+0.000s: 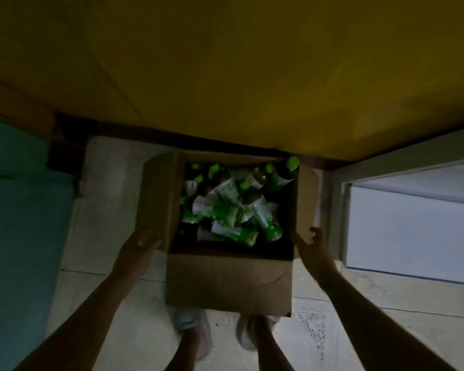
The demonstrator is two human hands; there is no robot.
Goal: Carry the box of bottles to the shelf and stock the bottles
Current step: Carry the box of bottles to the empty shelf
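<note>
Two bare forearms are seen reaching forward and down from the bottom corners of the dim view, with a pair of pale shoes [196,333] on the concrete floor [113,199] between them. An open cardboard box [228,285] is placed between the two hands, its flaps turned out.

On the left, the left hand [137,250] is laid against the outer face of the box's left flap, near the front corner — its fingers [152,243] are held fairly straight and pressed to the cardboard, not curled round it. On the right, the right hand [312,243] is held just beside the box's right wall; its fingers [315,232] are loosely spread and nothing is gripped. Whether they actually touch the cardboard cannot be told.

Inside the box, a jumble of bottles [233,207] is heaped at all angles, with bright green caps and green-and-white labels. Writing is printed on the labels, but it is too blurred and dark to be read, and no brand can be made out.

Beyond the box a broad yellow surface [225,62] is seen. A teal panel [19,210] lies at the left edge and a white panel [413,231] at the right.
</note>
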